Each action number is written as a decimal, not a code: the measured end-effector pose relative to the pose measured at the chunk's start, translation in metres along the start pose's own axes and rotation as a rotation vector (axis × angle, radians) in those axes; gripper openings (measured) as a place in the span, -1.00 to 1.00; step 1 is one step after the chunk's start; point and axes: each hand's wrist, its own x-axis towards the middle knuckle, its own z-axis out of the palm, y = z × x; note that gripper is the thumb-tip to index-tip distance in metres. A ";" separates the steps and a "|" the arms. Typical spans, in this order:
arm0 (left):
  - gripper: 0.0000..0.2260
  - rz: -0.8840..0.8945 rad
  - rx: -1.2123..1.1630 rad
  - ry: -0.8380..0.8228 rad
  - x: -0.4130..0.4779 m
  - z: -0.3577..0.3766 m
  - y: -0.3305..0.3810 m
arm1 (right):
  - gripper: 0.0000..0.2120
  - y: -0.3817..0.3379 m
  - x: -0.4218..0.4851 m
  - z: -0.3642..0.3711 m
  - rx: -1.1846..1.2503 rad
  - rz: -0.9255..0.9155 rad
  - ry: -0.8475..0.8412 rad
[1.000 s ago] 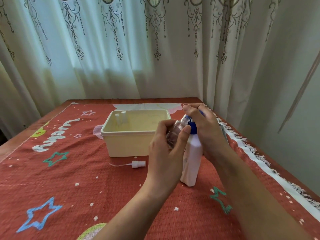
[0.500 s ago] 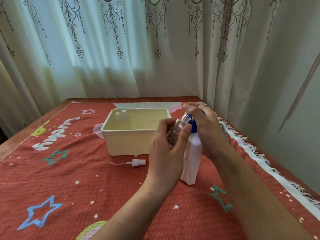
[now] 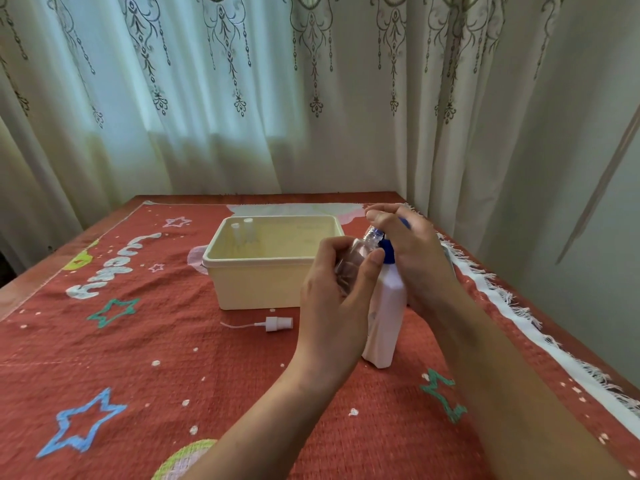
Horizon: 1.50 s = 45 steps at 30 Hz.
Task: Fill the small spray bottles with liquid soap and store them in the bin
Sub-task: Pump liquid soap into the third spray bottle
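My left hand (image 3: 337,299) grips a small clear spray bottle (image 3: 356,258), tilted with its open neck up against the blue pump of a tall white soap bottle (image 3: 386,317). My right hand (image 3: 412,251) lies over that blue pump head, fingers curved on top of it. The soap bottle stands on the red cloth just right of a cream bin (image 3: 263,282). Two small white-capped bottles (image 3: 244,230) stand in the bin's far left corner. A loose white spray nozzle with its thin tube (image 3: 275,323) lies on the cloth in front of the bin.
A red patterned cloth (image 3: 138,358) with stars covers the table; its white fringed edge (image 3: 519,317) runs along the right side. Curtains (image 3: 242,98) hang close behind the table's far edge.
Hardly anything differs: both hands stay on the bottles at the pump, with only slight shifts of the right hand's fingers over the pump head.
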 end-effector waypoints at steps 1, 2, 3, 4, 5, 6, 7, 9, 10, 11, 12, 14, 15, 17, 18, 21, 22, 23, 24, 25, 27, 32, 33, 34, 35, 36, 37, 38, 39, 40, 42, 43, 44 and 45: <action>-0.86 0.000 -0.002 0.000 -0.001 0.000 0.000 | -0.96 0.000 0.000 0.000 -0.006 -0.009 -0.001; -0.86 0.000 -0.002 0.000 -0.001 0.000 0.000 | -0.96 0.000 0.000 0.000 -0.005 -0.011 0.003; -0.86 0.001 -0.002 0.002 -0.001 0.000 0.000 | -0.96 0.001 0.000 0.000 -0.002 -0.011 0.005; -0.86 0.001 -0.004 0.004 -0.001 0.000 0.001 | -0.95 0.001 0.000 0.000 0.004 -0.006 0.007; -0.86 0.001 -0.008 0.007 0.000 0.000 0.001 | -0.89 0.001 -0.001 0.000 0.018 -0.002 0.005; -0.87 0.000 -0.013 0.009 0.001 0.001 0.002 | -0.82 0.001 -0.002 0.000 0.034 0.007 -0.004; -0.87 -0.002 -0.016 0.009 0.002 0.000 0.002 | -0.77 0.001 -0.002 0.001 0.044 0.017 -0.011; -0.87 -0.003 -0.017 0.005 0.003 0.000 0.002 | -0.80 0.001 -0.002 0.000 0.050 0.016 -0.008; -0.87 -0.003 -0.010 0.002 0.003 0.000 0.002 | -0.86 0.001 -0.002 0.000 0.043 0.011 -0.003; -0.87 -0.001 -0.004 0.000 0.002 0.001 0.001 | -0.91 0.002 -0.001 -0.001 0.030 0.004 -0.001; -0.87 -0.001 -0.001 -0.002 0.001 0.000 0.001 | -0.94 0.003 0.000 -0.001 0.013 -0.004 -0.002; -0.87 -0.004 -0.002 -0.006 -0.001 0.001 0.000 | -0.95 0.005 0.001 -0.002 -0.018 -0.016 -0.004; -0.86 -0.003 -0.003 -0.008 -0.001 0.001 0.000 | -0.95 0.006 0.001 -0.002 -0.023 -0.019 -0.002; -0.85 -0.002 -0.011 -0.008 -0.001 0.000 0.000 | -0.93 0.007 0.001 -0.002 -0.015 -0.016 0.007; -0.84 0.000 -0.016 -0.008 0.000 0.000 0.001 | -0.88 0.007 0.001 -0.002 0.000 -0.014 0.007; -0.83 -0.002 -0.026 -0.010 0.002 0.001 0.003 | -0.66 0.005 0.000 -0.001 0.050 0.001 -0.016; -0.83 -0.002 -0.029 -0.011 0.002 0.001 0.003 | -0.65 0.005 0.000 -0.001 0.040 -0.001 -0.018; -0.83 -0.001 -0.028 -0.013 0.002 0.001 0.002 | -0.69 0.005 0.000 -0.001 0.028 -0.006 -0.020; -0.83 0.000 -0.025 -0.018 0.002 0.001 0.001 | -0.76 0.006 0.001 -0.001 0.022 -0.007 -0.018; -0.83 -0.001 -0.021 -0.022 0.001 0.001 0.000 | -0.82 0.006 0.002 -0.002 0.022 -0.007 -0.015; -0.81 -0.007 -0.019 -0.026 -0.001 0.000 0.000 | -0.89 0.008 0.003 -0.002 0.009 -0.016 -0.007; -0.85 -0.007 -0.022 -0.013 0.000 0.000 0.000 | -0.81 0.010 0.003 -0.002 0.000 -0.014 0.008; -0.86 -0.009 -0.028 -0.009 0.001 0.000 0.000 | -0.75 0.009 0.002 -0.001 0.012 -0.009 0.005; -0.86 -0.011 -0.032 -0.006 0.002 0.000 0.001 | -0.68 0.009 0.001 -0.001 0.027 -0.006 0.000; -0.85 -0.012 -0.031 -0.006 0.002 0.000 0.001 | -0.63 0.008 0.001 -0.001 0.036 -0.003 -0.005; -0.84 -0.012 -0.026 -0.009 0.003 0.000 0.002 | -0.61 0.007 0.001 -0.001 0.038 0.000 -0.008; -0.84 -0.011 -0.021 -0.010 0.003 0.000 0.002 | -0.64 0.007 0.002 -0.001 0.037 0.000 -0.008; -0.85 -0.009 -0.018 -0.012 0.002 0.000 0.002 | -0.71 0.007 0.002 -0.002 0.031 0.001 -0.006; -0.85 -0.007 -0.015 -0.012 0.002 0.000 0.002 | -0.77 0.008 0.003 -0.002 0.024 0.002 -0.004; -0.86 -0.009 -0.011 -0.013 0.001 0.000 0.001 | -0.82 0.008 0.004 -0.003 0.016 -0.001 -0.006; -0.86 -0.017 -0.004 -0.019 -0.001 0.000 0.000 | -0.89 0.010 0.005 -0.003 -0.008 -0.022 -0.010; -0.86 -0.021 -0.004 -0.022 -0.002 0.001 0.000 | -0.90 0.011 0.005 -0.004 -0.022 -0.033 -0.008; -0.86 -0.023 -0.009 -0.021 -0.002 0.000 0.000 | -0.90 0.011 0.005 -0.004 -0.034 -0.037 -0.005; -0.86 -0.021 -0.015 -0.018 -0.001 0.000 0.000 | -0.89 0.011 0.005 -0.003 -0.037 -0.038 0.000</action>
